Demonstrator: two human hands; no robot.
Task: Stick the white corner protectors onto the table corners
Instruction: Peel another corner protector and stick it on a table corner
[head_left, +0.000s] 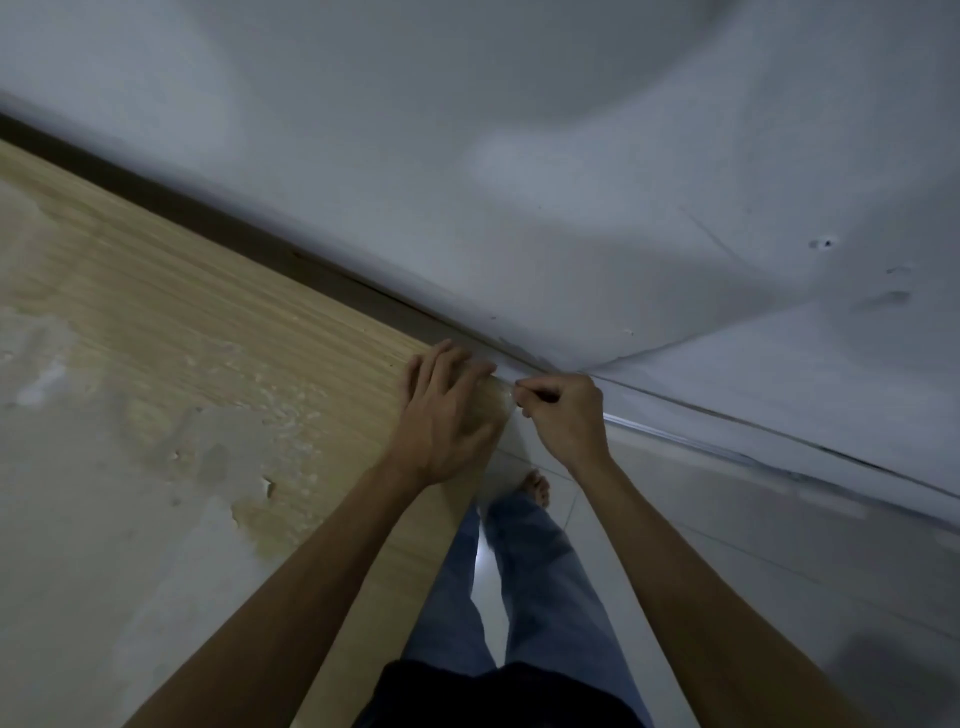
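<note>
Barely visible, the corner protector (511, 395) sits between flat left fingers (457, 364) and curled, pinching right fingers (535, 389)

Item count at the table corner

One table (156, 322), with one of its corners in view; two hands at that corner: one left hand (447, 410) and one right hand (563, 415). One bare foot (537, 488) shows on the floor (a second cannot be made out). Corner protectors countable: zero; any at the corner is too small or hidden to tell.
</note>
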